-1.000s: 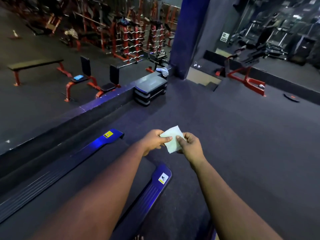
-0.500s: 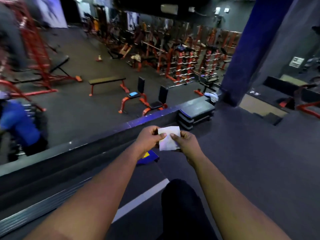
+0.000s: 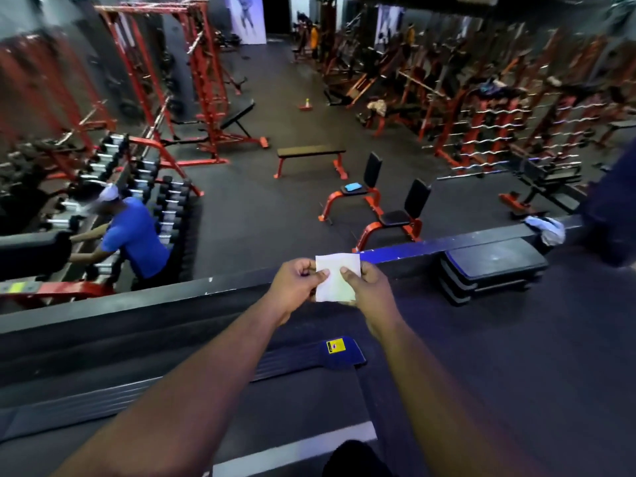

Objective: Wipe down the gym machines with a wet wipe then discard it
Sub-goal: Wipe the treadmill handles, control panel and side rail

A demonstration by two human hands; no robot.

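You are pinching the white wipe (image 3: 336,277) with your left hand (image 3: 298,284) and right hand (image 3: 367,287), apparently above a treadmill deck (image 3: 303,359).

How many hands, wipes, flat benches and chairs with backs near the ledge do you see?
Hands: 2, the left hand and the right hand, both pinching the wipe
White wipe: 1
Flat bench: 1
Seats with backs: 2, one and another
Total: 6

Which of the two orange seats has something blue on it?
The farther orange seat: a blue item lies on its pad. The nearer seat has a bare pad.
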